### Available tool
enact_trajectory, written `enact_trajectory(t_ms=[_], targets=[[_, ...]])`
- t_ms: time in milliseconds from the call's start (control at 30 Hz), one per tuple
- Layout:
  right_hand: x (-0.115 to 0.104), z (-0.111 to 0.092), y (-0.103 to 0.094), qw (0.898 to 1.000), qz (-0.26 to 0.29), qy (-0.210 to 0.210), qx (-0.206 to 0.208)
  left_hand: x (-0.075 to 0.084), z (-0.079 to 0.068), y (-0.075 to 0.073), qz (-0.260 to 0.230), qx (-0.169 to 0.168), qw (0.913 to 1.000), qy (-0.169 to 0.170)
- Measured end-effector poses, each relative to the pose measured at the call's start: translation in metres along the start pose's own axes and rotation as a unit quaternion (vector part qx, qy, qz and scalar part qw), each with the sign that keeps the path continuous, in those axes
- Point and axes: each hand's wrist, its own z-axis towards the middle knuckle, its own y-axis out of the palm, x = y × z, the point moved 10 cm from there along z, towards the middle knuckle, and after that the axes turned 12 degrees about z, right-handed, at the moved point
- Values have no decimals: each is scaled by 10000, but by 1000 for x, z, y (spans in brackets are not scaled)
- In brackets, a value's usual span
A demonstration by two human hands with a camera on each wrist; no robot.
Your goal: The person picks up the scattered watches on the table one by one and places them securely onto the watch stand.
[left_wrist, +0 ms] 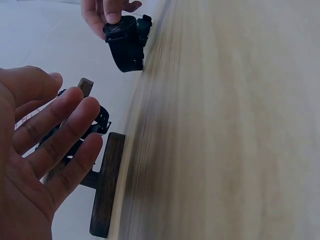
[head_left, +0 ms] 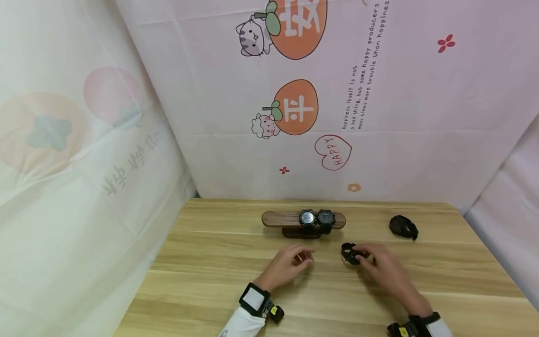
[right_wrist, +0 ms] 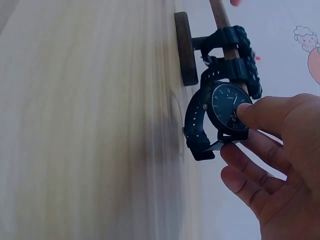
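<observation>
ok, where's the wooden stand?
In the head view, the wooden stand is near the back edge of the table, just beyond the left hand, with two watches toward its right end.

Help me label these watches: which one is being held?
The watch that the right hand pinches; two others sit on the stand, and the fourth lies alone on the table, farther right.

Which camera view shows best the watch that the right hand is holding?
The right wrist view: there the watch has its dial facing the camera, numerals visible, though the right hand covers part. The left wrist view shows its band and a slanted dial; the head view, only a small dark watch.
</observation>
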Motion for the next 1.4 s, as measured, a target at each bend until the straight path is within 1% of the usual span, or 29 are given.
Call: enact_trajectory(t_ms=[200, 367, 467, 633, 733, 833, 1033, 1200, 1400], targets=[[-9, 7, 10, 9999, 113, 39, -112, 3, 2, 2, 53, 37, 10000, 57], [-16, 11, 18, 9994, 266, 104, -217, 5, 4, 4, 50, 141, 9998, 164], [-24, 15, 20, 9994, 295, -42, -179, 7, 5, 4, 67, 178, 9995, 234], [-42, 21, 22, 9984, 408, -374, -95, 10, 5, 3, 455, 250, 9982, 298], [-49, 24, 24, 9978, 494, -420, -107, 10, 6, 2, 682, 290, 9969, 264], [-55, 25, 27, 9974, 546, -453, -123, 11, 7, 2, 733, 272, 9967, 196], [-64, 28, 35, 9952, 786, -576, -125, 11, 8, 4, 542, 193, 9983, 86], [-65, 30, 42, 9946, 914, -448, -179, 11, 7, 6, 581, 127, 9982, 64], [-67, 31, 43, 9939, 1031, -374, -96, 9, 7, 2, 467, 273, 9985, -88]])
